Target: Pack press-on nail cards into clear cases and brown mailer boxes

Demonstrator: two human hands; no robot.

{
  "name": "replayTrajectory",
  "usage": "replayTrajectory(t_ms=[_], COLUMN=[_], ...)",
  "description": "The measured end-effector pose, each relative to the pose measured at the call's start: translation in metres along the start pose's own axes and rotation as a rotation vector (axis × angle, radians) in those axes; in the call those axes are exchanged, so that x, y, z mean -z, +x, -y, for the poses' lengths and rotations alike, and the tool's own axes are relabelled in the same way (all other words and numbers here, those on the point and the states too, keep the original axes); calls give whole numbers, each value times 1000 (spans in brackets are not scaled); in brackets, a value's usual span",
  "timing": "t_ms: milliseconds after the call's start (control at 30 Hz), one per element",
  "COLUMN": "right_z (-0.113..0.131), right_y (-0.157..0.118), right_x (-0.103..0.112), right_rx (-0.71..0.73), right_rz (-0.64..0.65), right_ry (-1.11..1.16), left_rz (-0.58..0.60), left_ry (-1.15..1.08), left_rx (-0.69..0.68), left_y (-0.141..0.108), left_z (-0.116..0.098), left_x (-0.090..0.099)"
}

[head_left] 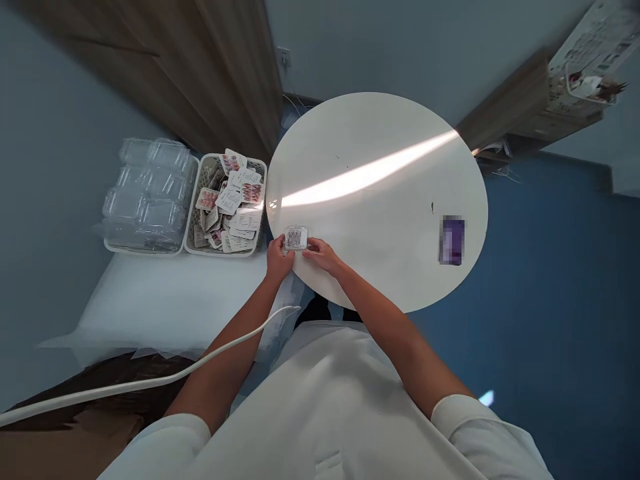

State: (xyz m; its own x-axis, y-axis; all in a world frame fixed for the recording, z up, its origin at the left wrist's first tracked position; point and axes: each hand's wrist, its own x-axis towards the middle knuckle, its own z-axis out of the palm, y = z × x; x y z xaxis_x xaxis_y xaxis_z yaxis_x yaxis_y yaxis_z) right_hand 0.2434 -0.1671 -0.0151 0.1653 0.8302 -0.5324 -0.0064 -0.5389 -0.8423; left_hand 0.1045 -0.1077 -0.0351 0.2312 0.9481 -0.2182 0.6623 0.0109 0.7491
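A small clear plastic box (296,238) with a printed card or patterned pieces inside is at the table's near left edge; its contents are too small to name. My left hand (279,259) grips its left side, fingers curled along the edge. On the opposite side, my right hand (323,255) closes its thumb and fingers at the box's right edge. Left of the table, a white basket (189,233) holds many loose white cards (230,200), some bearing reddish pieces. Beside it, clear plastic clamshell boxes (145,187) are stacked in another white basket (145,252).
The round white table (380,267) carries a purple blurred object (452,240) at its right and a small dark mark or item (433,208). A white cable (150,383) crosses over my left forearm. White sheeting (175,300) covers the surface under the baskets.
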Motion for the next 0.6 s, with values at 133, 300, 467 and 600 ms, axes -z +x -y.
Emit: replayTrajectory(t_ms=[133,300,467,600], right_z=[-8,-28,-48,-71], right_y=[-18,-58,-108,-138], right_x=[14,51,99,137], right_rx=[23,41,68,73], right_rz=[-50,-175,-286,-346], right_ry=[22,-9,-74,-155], left_rz=[16,123,337,467], left_ry=[18,48,-62,-115], left_rx=[-56,-171,-256,-278], left_y=[-14,-47,-78,-98], left_z=[-14,-47,-75,-97], left_x=[-13,-39,-72,-103])
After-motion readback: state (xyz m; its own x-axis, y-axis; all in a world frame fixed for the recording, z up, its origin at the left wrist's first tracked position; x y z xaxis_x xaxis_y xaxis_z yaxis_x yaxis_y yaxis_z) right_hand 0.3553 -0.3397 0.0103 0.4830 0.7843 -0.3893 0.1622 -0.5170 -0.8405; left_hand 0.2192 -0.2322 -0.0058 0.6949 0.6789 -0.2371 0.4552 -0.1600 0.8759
